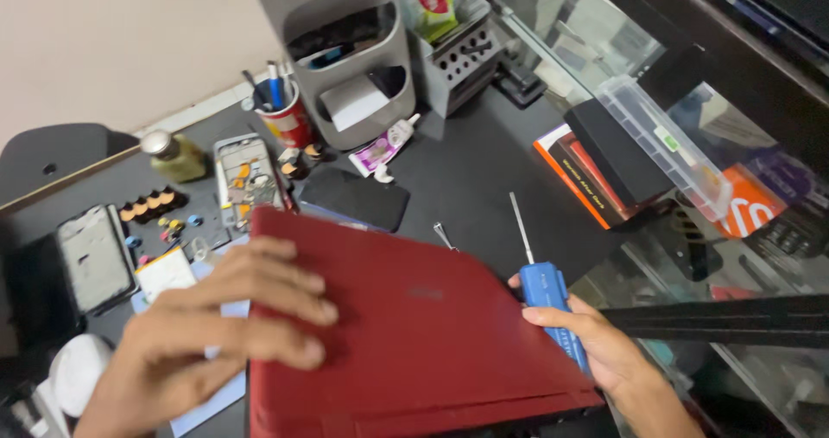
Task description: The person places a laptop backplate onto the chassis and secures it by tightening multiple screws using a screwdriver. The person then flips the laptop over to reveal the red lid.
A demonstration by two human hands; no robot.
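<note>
A closed red laptop [423,334] lies on the dark desk in front of me. My left hand [216,326] rests on its left edge, fingers spread flat over the lid. My right hand [596,343] is at the laptop's right edge and grips a screwdriver [544,287] with a blue handle; its thin metal shaft points away from me. A small metal piece [445,235] lies on the desk just beyond the laptop's far edge.
Behind the laptop lie a black phone [354,198], an opened phone frame [246,179] and a phone panel [93,257]. A grey organiser [354,58], red pen cup [285,118], small bottle [173,155], clear plastic box [665,144] and orange-edged boxes [587,174] stand around.
</note>
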